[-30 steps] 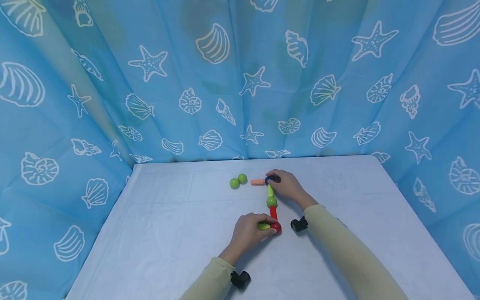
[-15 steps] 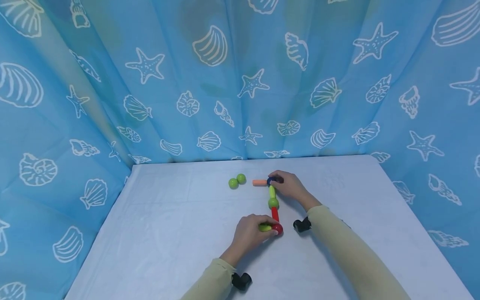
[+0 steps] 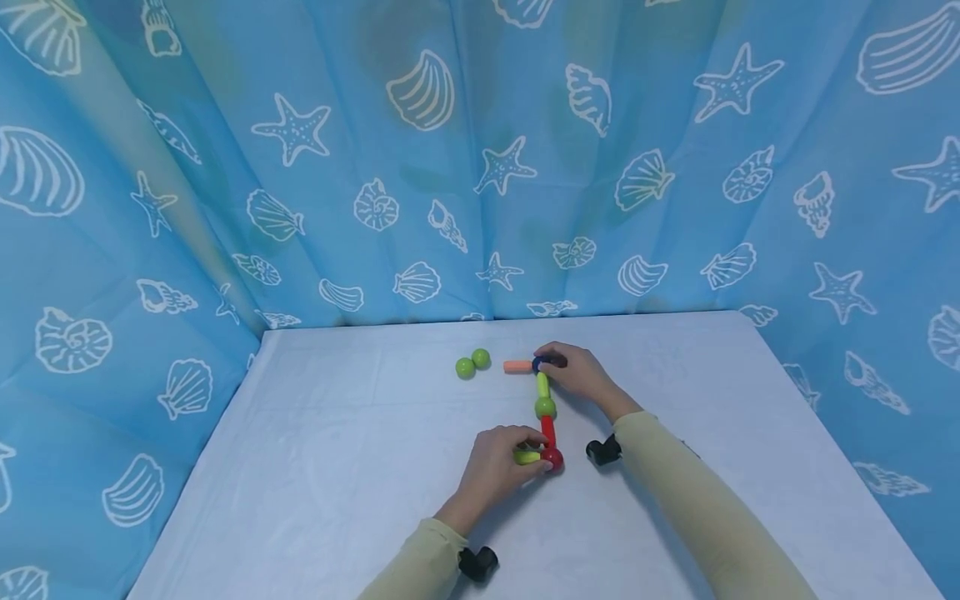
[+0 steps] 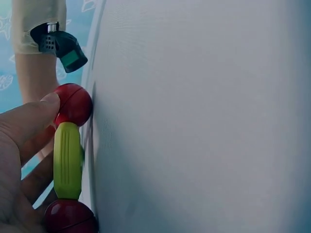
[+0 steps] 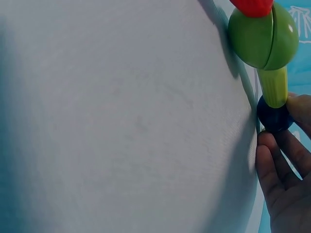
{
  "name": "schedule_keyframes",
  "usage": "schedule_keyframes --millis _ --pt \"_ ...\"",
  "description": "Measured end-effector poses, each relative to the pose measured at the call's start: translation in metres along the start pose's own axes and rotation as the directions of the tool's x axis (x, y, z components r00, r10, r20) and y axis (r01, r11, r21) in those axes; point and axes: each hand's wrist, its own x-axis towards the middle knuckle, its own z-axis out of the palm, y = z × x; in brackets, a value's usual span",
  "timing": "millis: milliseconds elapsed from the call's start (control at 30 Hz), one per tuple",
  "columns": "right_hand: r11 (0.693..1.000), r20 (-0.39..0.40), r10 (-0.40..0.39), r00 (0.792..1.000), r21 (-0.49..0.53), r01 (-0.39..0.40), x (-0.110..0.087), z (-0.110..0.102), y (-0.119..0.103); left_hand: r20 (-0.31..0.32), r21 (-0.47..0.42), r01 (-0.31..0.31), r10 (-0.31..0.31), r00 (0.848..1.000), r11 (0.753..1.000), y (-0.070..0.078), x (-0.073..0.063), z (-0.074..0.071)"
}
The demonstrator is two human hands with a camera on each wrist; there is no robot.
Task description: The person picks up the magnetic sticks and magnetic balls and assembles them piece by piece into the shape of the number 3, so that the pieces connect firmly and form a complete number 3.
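Note:
A chain of toy balls and rods lies on the white table. My left hand (image 3: 498, 462) pinches the red ball (image 3: 552, 459) at its near end, thumb against it in the left wrist view. From that ball a yellow-green rod (image 4: 67, 160) leads to a second dark red ball (image 4: 71, 217), hidden by the hand in the head view. A red rod (image 3: 548, 431), a green ball (image 3: 545, 407) and another yellow-green rod (image 3: 543, 385) run to the far end. There my right hand (image 3: 581, 373) pinches a dark blue ball (image 5: 274, 115), and an orange rod (image 3: 517, 367) points left from it.
Two loose green balls (image 3: 466, 368) sit side by side left of the orange rod. A blue seashell curtain (image 3: 480, 208) hangs behind and beside the white table (image 3: 322, 467). Black wrist cameras (image 3: 603, 452) are strapped near both sleeves.
The head view shifts slightly. Both hands keep their grip on the same balls, and the chain keeps nearly the same shape and place.

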Motion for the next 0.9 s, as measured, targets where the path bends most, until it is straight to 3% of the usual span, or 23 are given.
schedule_keyframes --millis 167,300,467,567,767,900 --pt "0.999 0.006 0.014 1.0 0.047 -0.014 -0.001 -0.001 0.001 -0.03 0.007 -0.006 0.006 1.0 1.0 -0.001 -0.001 -0.005" --pt "0.999 0.009 0.0 1.0 0.048 -0.001 0.001 0.0 0.003 -0.063 -0.054 0.018 -0.022 0.998 0.998 -0.005 0.0 -0.013" --pt "0.999 0.01 -0.007 1.0 0.035 0.007 0.002 0.001 0.004 -0.121 -0.057 0.079 -0.085 0.989 0.995 -0.019 0.007 -0.027" --pt "1.0 0.009 0.0 1.0 0.031 0.0 0.002 0.001 0.003 -0.169 -0.012 0.12 -0.12 0.978 0.993 -0.03 0.015 -0.035" --pt "0.999 0.012 0.004 1.0 0.033 -0.004 0.001 -0.001 0.002 -0.31 0.09 0.14 -0.106 0.945 0.986 -0.051 0.03 -0.051" --pt "0.999 0.011 -0.008 1.0 0.039 0.008 0.0 -0.002 0.002 -0.36 0.116 0.167 -0.115 0.926 0.979 -0.061 0.04 -0.058"
